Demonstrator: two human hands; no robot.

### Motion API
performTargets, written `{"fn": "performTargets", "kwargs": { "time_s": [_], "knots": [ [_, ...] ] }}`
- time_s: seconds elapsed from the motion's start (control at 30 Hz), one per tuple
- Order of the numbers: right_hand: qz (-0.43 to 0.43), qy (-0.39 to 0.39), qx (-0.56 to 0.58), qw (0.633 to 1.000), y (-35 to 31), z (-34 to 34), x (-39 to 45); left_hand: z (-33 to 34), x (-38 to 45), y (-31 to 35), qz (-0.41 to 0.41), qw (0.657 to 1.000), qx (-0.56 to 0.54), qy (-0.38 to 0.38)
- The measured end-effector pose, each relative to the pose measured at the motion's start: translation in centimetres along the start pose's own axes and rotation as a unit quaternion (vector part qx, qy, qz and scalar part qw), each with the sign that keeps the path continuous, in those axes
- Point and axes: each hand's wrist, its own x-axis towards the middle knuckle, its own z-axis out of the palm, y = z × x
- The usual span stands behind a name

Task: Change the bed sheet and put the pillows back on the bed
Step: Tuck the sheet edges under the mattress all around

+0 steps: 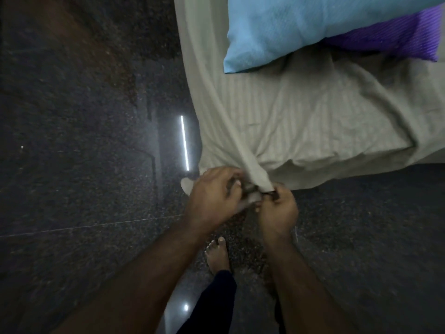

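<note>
The corner of a grey-beige striped sheet (301, 121) is gathered into a twisted bunch just below the centre of the view, at the near corner of the bed (361, 172). The bunch is pinched by the left hand (212, 196), whose fingers are curled together around the cloth from the 9 o'clock side. The right hand (277, 208) is set against the bunch from the 4 o'clock side, its fingers curled tightly on the tip of the cloth; a small dark item seems to be caught between them, but what it is cannot be told. The two hands are nearly touching.

From the bunch, a tight fold of the sheet is drawn up toward 12 o'clock along the bed's left edge. The rest of the sheet lies wrinkled over the mattress at 2 o'clock.

A light blue pillow (301, 27) is laid on the bed at 1 o'clock, and a purple pillow (390, 37) is partly tucked beneath it on its right side.

A dark speckled floor (72, 141) fills the left and lower parts of the view, with a bright strip of light reflected at 9 o'clock of the hands. A bare foot (218, 256) is seen at 6 o'clock, between the forearms.
</note>
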Motion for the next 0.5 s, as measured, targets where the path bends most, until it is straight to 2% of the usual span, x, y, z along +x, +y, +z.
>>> {"fn": "performTargets", "kwargs": {
  "time_s": [0.03, 0.1, 0.17, 0.2, 0.27, 0.37, 0.43, 0.5],
  "knots": [
    [0.030, 0.027, -0.008, 0.999, 0.3, -0.8, 0.6, -0.1, 0.7, -0.5, 0.006, 0.999, 0.038, 0.006],
    [0.021, 0.056, -0.023, 0.998, 0.5, -1.4, 1.0, -0.2, 2.1, -1.5, 0.025, 0.983, 0.173, -0.060],
    [-0.100, 0.041, -0.041, 0.993, 0.0, -0.8, 0.4, -0.2, 3.7, -2.6, 0.064, 0.954, 0.268, -0.118],
    [-0.161, 0.005, -0.045, 0.986, -0.3, 0.0, -0.1, -0.3, 4.5, -3.0, 0.085, 0.941, 0.298, -0.138],
    [-0.220, -0.098, -0.063, 0.968, -1.0, 2.1, -0.5, -0.4, 5.4, -3.6, 0.126, 0.911, 0.364, -0.144],
    [-0.174, -0.230, -0.111, 0.951, -1.1, 4.9, 0.9, 0.0, 5.4, -3.9, 0.170, 0.858, 0.466, -0.136],
    [-0.152, -0.289, -0.148, 0.934, -1.2, 5.7, 2.2, 0.6, 5.8, -2.5, 0.143, 0.824, 0.521, -0.173],
    [-0.149, -0.347, -0.199, 0.904, -1.7, 5.4, 3.6, 2.4, 6.9, -0.3, 0.095, 0.765, 0.593, -0.233]
  ]
}}
